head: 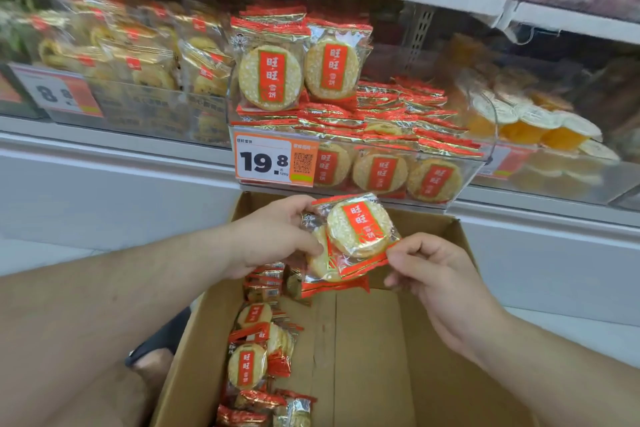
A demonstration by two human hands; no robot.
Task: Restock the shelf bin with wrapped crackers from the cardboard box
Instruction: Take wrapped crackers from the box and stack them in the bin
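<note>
Packs point(349, 243) fanned above the box's point(367, 357) far edge, pinched by left fingers point(304, 243) and right fingers point(398, 255), presumably squaring them for the bin point(363, 166) just above, already well filled.

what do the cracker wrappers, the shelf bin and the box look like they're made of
Cracker wrappers: thin glossy plastic film, clear over the cracker, with red and shiny foil-like edges.
Shelf bin: clear rigid plastic, probably acrylic; the packets show through its front wall.
Cardboard box: plain brown matte cardboard, likely corrugated, with a seam along its floor.
</note>
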